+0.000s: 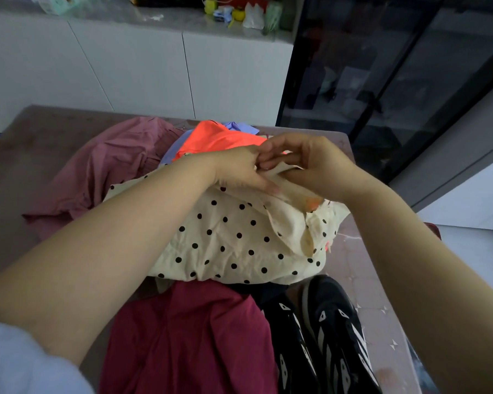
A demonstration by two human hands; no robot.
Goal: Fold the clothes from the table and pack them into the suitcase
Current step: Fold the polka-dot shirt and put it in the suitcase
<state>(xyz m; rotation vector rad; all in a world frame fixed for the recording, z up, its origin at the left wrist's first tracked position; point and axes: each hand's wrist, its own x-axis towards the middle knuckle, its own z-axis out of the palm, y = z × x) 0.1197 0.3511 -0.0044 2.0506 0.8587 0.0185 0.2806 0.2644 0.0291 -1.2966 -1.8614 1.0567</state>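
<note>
Two-handed pinch at centre: left hand (pixel 239 170) and right hand (pixel 313 166) on a fold of the spotted cream top (pixel 234 237), finger ends hidden in cloth. Black shoes (pixel 328 331) at 5 o'clock, cut off below. Brown table (pixel 40 137) under it; white cupboards (pixel 125 66) at 11, dark glass doors (pixel 382 66) at 2.

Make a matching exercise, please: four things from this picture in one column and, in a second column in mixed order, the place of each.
Things
1. polka-dot garment
2. orange garment
3. black shoes
4. dusty pink garment

Places
A. near right of the view
B. far end of the pile
C. left side, spread out
D. centre, pinched by the left hand and the right hand

Pairs: 1-D, 2-B, 3-A, 4-C
</note>
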